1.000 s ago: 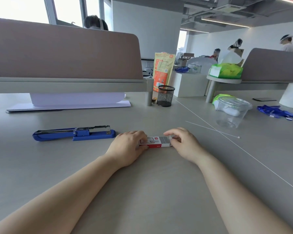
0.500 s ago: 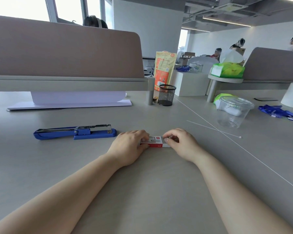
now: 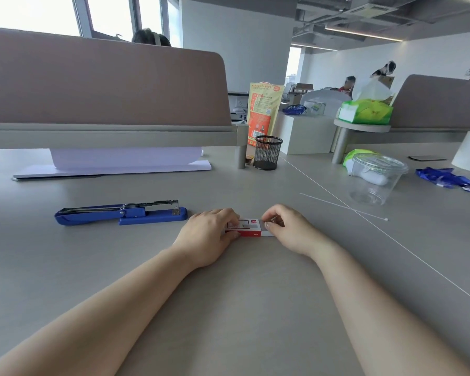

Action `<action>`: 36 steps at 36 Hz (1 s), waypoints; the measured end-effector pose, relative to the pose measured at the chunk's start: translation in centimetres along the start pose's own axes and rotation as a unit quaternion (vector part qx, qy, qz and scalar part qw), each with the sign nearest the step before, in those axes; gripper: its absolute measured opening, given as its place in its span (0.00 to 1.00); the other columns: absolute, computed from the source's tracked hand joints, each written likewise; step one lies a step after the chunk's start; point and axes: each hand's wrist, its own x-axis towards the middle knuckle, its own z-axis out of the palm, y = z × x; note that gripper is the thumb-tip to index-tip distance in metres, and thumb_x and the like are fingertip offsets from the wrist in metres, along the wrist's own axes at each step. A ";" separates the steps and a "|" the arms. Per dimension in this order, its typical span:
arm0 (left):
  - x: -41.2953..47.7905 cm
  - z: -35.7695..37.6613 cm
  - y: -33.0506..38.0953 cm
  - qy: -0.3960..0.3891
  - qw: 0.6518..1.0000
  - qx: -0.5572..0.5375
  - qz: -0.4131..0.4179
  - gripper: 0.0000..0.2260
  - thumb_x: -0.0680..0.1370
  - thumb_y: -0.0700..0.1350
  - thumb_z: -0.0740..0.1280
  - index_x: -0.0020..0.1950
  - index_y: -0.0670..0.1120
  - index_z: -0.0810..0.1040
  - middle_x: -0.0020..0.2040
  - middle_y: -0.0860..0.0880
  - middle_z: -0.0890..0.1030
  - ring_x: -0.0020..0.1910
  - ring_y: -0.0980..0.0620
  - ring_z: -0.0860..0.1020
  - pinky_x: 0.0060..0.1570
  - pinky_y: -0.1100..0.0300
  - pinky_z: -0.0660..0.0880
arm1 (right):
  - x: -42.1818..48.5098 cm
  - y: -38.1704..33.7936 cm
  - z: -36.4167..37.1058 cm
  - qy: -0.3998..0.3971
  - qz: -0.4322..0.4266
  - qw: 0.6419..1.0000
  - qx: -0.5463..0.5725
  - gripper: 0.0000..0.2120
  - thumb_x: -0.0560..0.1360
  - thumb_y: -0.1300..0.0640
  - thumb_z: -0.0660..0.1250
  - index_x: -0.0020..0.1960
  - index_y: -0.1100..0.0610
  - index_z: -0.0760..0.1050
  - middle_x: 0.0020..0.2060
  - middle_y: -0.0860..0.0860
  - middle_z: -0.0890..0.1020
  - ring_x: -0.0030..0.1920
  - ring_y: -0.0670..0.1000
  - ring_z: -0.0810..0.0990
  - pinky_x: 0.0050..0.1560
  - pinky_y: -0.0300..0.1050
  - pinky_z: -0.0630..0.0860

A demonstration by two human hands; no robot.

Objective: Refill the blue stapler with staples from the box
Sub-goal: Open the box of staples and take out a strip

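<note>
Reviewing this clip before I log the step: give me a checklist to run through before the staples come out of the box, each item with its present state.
1. Staple box lying flat on the desk: ok.
2. Left hand steadying the box's left end: ok.
3. Right hand pinching the box's right end: ok.
4. Box opened far enough to reach the staples: cannot tell, the fingers cover that end.
5. Blue stapler lying opened out, its metal magazine exposed: ok.
6. Magazine empty and ready for a strip: cannot tell from this angle.
</note>
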 end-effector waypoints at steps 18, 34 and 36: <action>0.0 -0.2 0.3 -0.004 1.000 0.002 0.001 0.10 0.75 0.51 0.65 0.55 0.50 0.73 0.59 0.52 0.79 0.55 0.47 0.76 0.55 0.53 0.73 | -0.5 -0.7 -0.2 0.071 -0.011 0.986 0.151 0.05 0.73 0.61 0.67 0.40 0.53 0.75 0.38 0.49 0.79 0.38 0.48 0.75 0.36 0.31 0.71; 0.1 -0.1 0.1 -0.003 1.000 -0.002 0.004 0.09 0.76 0.50 0.64 0.54 0.50 0.73 0.61 0.53 0.78 0.56 0.47 0.76 0.54 0.55 0.72 | -1.0 -0.7 -2.3 0.086 -0.020 0.963 0.255 0.09 0.74 0.65 0.65 0.41 0.52 0.75 0.40 0.51 0.78 0.40 0.46 0.77 0.42 0.34 0.77; 0.1 -0.1 0.1 -0.005 1.000 0.001 0.004 0.09 0.76 0.51 0.64 0.55 0.50 0.73 0.61 0.53 0.78 0.56 0.47 0.76 0.53 0.55 0.72 | -1.1 -0.5 -2.5 0.075 -0.019 0.972 0.222 0.08 0.75 0.65 0.64 0.42 0.53 0.75 0.41 0.51 0.78 0.40 0.47 0.77 0.42 0.32 0.77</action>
